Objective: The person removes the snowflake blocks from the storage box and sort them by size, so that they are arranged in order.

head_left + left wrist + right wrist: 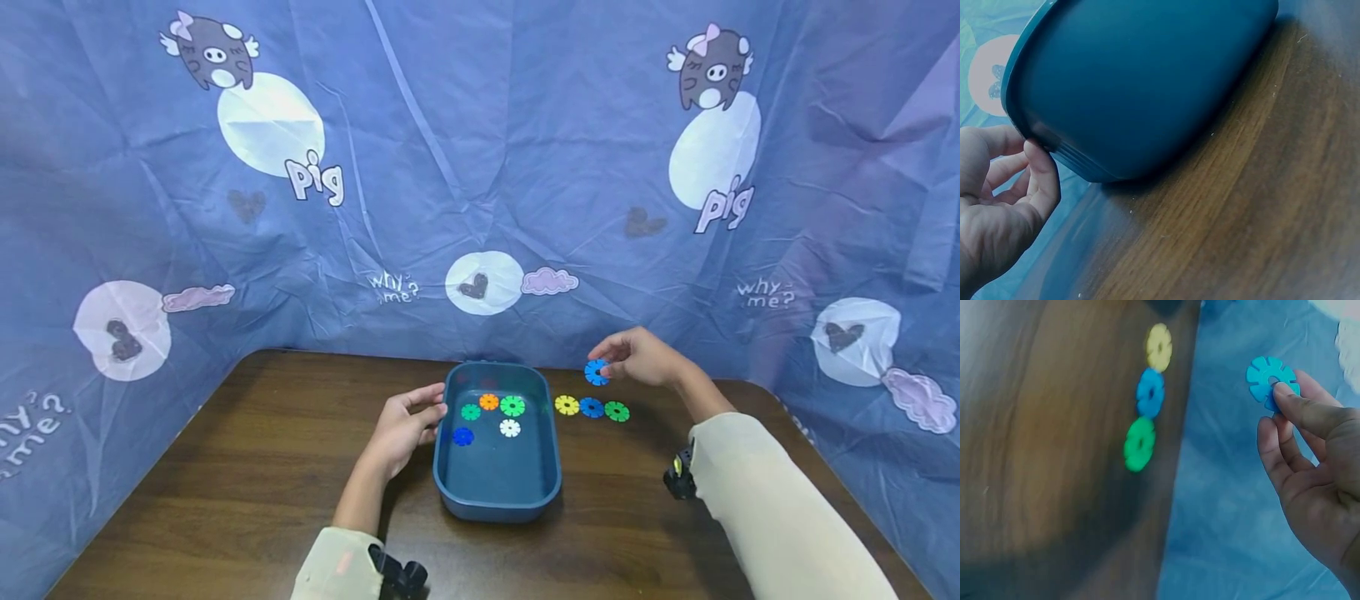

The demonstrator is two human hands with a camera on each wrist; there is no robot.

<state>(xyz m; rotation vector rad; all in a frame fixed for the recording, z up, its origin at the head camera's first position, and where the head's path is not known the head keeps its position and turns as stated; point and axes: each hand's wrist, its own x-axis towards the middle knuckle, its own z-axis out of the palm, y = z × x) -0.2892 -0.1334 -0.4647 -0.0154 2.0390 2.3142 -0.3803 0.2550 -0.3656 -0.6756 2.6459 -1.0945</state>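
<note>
The right hand (pixel 643 358) is clamped by thumb and finger on a blue notched disc (pixel 592 375), held right of the frame's centre. Below it, a yellow disc (pixel 562 406), another blue disc (pixel 587 408) and a green disc (pixel 612 412) are lined up on the tabletop (pixel 247 467). At lower centre, a bin (pixel 498 479) is pinched at its rim by the left hand (pixel 401 425).

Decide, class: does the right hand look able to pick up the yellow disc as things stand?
Probably yes: the yellow disc lies uncovered beside the tray, near the right hand, though that hand already pinches a blue disc.
</note>
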